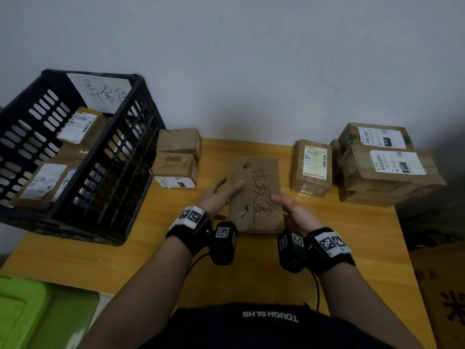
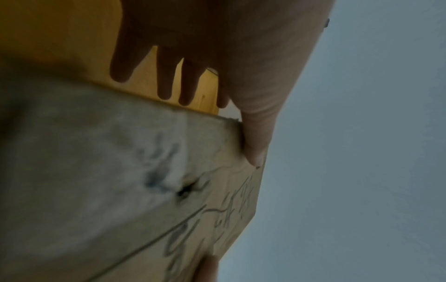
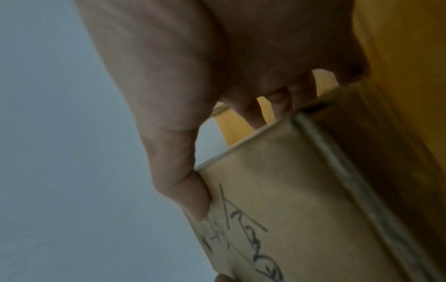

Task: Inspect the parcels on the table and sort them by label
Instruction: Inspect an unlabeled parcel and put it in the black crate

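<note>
A flat brown parcel (image 1: 254,192) with black handwriting on its top and no printed label lies at the middle of the wooden table (image 1: 100,268). My left hand (image 1: 221,195) is at its left edge. In the left wrist view the thumb touches the parcel (image 2: 120,171), and the fingers (image 2: 166,80) stay straight and spread over the table. My right hand (image 1: 292,210) grips the right edge. Its thumb (image 3: 190,200) presses the parcel (image 3: 301,190) from above, and its fingers reach down behind the side. I cannot tell whether the parcel is lifted.
A black slotted crate (image 1: 125,117) at the left holds labelled parcels and a handwritten paper sign. Two small boxes (image 1: 176,159) sit beside it. Labelled cartons (image 1: 312,167) (image 1: 385,167) stand at the right. A green bin (image 1: 25,311) and a large carton (image 1: 448,298) flank the table.
</note>
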